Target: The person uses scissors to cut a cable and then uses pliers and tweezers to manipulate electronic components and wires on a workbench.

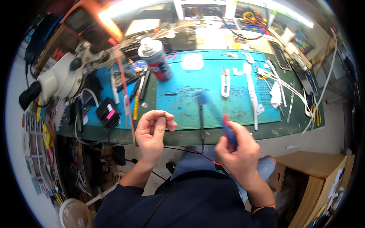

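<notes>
My left hand (154,129) hovers over the front edge of the blue work mat (178,114). Its thumb and fingers are pinched, and anything between them is too small to make out. In my right hand (241,148) is a long blue tool (229,136), smeared by motion, its wider blue end toward the mat's middle. A red tip (226,118), like a meter probe's, shows by the same fingers. Between the hands a black test probe (202,121) lies on the mat, its cable hanging over the edge. A short dark rod (170,93) lies beyond my left hand.
White thread snips (225,84) lie on the mat, near a spray can (156,60). An orange multimeter (91,24) and a microscope (57,78) stand at left. White cables (291,87) and a phone (280,55) lie at right. A wooden cabinet (311,167) stands beside my right arm.
</notes>
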The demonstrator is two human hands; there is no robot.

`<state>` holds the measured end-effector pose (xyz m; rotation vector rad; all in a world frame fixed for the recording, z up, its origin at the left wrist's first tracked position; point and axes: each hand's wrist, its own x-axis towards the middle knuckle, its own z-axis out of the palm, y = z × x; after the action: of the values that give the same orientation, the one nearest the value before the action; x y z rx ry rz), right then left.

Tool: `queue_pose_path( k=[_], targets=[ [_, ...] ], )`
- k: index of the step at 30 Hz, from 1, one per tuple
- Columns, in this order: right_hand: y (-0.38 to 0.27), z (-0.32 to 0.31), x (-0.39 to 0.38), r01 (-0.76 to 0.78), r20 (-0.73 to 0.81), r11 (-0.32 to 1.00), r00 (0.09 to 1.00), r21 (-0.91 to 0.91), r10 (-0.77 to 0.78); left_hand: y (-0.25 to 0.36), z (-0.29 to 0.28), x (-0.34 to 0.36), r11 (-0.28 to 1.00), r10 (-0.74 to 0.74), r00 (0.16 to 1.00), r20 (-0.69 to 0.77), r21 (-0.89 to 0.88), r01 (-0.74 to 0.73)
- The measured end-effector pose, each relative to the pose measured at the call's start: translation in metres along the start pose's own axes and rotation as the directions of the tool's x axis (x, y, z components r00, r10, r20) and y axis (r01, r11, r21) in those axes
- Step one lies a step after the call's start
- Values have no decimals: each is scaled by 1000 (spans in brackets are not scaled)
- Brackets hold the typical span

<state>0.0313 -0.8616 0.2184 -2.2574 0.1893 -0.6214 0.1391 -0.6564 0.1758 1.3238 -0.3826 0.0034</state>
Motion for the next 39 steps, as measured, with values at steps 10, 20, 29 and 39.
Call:
queue_pose_path(
  k=[10,20,29,39],
  targets=[
    [-25,71,2,154,131,862,986,-483,-102,21,-88,-35,946,290,908,-304,235,-224],
    [-71,149,38,124,181,992,976,6,-123,30,-94,-41,901,422,862,-280,233,-366],
    [15,56,-95,265,-19,962,964,63,-265,-6,-58,-32,888,402,911,92,205,-412],
    [318,75,-304,-506,62,-49,10,861,998,-1,-4,-12,918,250,923,293,231,-322]
  ],
)
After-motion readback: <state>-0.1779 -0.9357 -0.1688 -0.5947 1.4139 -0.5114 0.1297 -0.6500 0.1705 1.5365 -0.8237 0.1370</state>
